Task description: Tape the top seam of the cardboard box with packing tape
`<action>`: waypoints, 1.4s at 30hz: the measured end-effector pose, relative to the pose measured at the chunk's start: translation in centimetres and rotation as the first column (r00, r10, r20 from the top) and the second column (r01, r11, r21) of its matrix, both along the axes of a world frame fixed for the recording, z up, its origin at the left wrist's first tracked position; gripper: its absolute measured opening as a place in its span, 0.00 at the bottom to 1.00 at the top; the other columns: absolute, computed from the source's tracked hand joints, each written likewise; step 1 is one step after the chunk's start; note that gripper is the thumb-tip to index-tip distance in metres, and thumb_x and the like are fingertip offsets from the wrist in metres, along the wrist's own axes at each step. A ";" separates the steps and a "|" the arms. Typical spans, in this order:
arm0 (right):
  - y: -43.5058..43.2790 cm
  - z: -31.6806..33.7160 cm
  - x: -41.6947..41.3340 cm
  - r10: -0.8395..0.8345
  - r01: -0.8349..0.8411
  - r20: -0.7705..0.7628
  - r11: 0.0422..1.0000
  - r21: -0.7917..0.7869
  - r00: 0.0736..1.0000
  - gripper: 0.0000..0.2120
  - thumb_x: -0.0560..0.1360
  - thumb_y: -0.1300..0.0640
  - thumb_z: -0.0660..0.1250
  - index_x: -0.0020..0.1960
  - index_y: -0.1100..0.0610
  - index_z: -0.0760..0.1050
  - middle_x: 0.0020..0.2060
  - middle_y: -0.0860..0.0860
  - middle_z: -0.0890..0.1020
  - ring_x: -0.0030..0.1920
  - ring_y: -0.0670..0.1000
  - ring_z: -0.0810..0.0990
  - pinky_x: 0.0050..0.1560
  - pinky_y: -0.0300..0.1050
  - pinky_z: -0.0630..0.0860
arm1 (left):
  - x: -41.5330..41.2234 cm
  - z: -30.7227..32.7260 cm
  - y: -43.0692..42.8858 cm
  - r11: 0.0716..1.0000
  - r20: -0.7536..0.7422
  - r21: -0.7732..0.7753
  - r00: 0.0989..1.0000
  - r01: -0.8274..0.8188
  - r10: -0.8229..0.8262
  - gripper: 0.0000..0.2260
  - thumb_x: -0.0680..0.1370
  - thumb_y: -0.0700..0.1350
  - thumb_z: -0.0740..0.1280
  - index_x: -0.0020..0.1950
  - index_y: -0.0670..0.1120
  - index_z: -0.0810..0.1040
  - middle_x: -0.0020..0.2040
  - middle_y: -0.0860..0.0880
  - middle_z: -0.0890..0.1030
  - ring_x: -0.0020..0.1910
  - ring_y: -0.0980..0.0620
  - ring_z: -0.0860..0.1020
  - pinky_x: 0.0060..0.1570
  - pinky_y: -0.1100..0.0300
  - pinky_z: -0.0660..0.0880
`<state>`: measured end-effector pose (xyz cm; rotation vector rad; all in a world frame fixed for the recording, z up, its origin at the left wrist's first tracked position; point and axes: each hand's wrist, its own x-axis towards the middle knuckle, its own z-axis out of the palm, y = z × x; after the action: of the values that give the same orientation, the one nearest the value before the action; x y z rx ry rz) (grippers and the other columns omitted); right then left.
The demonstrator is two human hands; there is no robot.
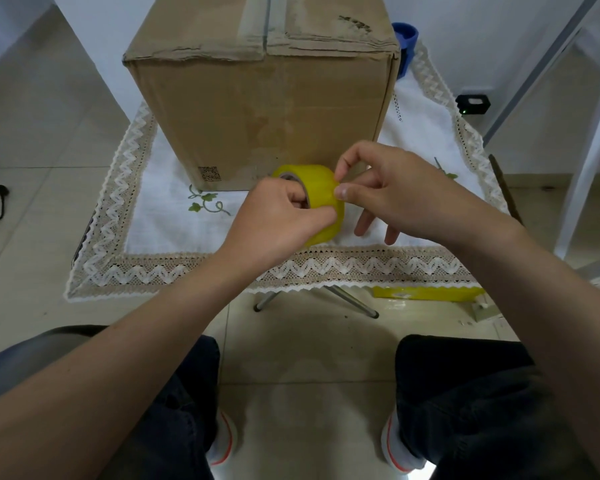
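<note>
As the left hand [278, 218] grips the tape roll [321, 187], right hand [399, 188] pinching it, the cardboard box [257, 109] stands behind.

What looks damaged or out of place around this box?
The cardboard box is worn: its top flaps' front edges are ragged and peeling near the seam, which shows a dark gap. Also, a yellow strip lies on the floor.

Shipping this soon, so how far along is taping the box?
Barely started. The cardboard box sits closed, but its top seam shows a dark gap. The left hand grips the tape roll while the right hand pinches at its surface, probably finding the end. All taping remains.
</note>
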<state>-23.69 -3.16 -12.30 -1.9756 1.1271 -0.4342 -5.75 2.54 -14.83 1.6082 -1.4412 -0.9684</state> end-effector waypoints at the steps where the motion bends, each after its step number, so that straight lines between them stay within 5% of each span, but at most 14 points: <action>1: -0.1 0.0 0.0 0.002 -0.002 0.000 1.000 0.006 1.000 0.03 0.83 0.56 0.67 0.56 0.52 0.73 0.38 0.50 0.87 0.36 0.52 0.88 0.25 0.51 0.81 | 0.0 0.0 0.0 1.000 0.007 -0.002 1.000 -0.004 0.004 0.17 0.73 0.40 0.74 0.31 0.35 0.71 0.27 0.47 0.65 0.28 0.50 0.62 0.27 0.59 0.58; 13: -0.5 0.0 0.0 0.003 -0.005 0.040 1.000 0.029 0.999 0.02 0.83 0.57 0.67 0.51 0.53 0.75 0.38 0.52 0.87 0.36 0.52 0.88 0.25 0.45 0.78 | -0.1 -0.2 0.1 0.999 0.031 -0.027 0.999 -0.023 0.024 0.15 0.72 0.43 0.75 0.38 0.31 0.77 0.29 0.44 0.70 0.30 0.50 0.66 0.32 0.57 0.63; 25: -0.4 0.4 0.9 -0.061 0.069 0.130 0.996 -0.054 0.990 0.03 0.83 0.56 0.67 0.54 0.52 0.74 0.36 0.46 0.87 0.34 0.53 0.87 0.29 0.53 0.80 | 0.4 1.3 -0.6 0.990 0.063 -0.138 0.997 -0.031 0.040 0.17 0.73 0.43 0.74 0.33 0.33 0.73 0.26 0.50 0.65 0.27 0.51 0.61 0.28 0.57 0.58; 34: -0.6 0.0 1.2 -0.062 0.066 0.134 0.998 -0.022 0.989 0.04 0.82 0.57 0.69 0.49 0.53 0.76 0.36 0.49 0.87 0.34 0.52 0.88 0.26 0.46 0.77 | 1.1 1.2 -0.6 0.990 0.142 -0.142 0.989 -0.016 0.036 0.18 0.71 0.42 0.75 0.26 0.45 0.69 0.22 0.55 0.62 0.23 0.55 0.58 0.25 0.61 0.56; 42: -0.4 0.0 1.4 -0.067 0.077 0.183 0.996 -0.048 0.981 0.07 0.82 0.56 0.69 0.57 0.50 0.72 0.40 0.45 0.88 0.34 0.54 0.87 0.27 0.50 0.79 | 1.3 1.4 -0.7 0.987 0.093 -0.158 0.995 -0.032 0.047 0.18 0.72 0.43 0.75 0.30 0.35 0.71 0.24 0.52 0.63 0.26 0.52 0.59 0.28 0.57 0.56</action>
<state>-22.26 -3.59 -12.35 -1.9034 1.0829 -0.6763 -4.44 1.80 -13.38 1.5801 -1.5054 -0.7450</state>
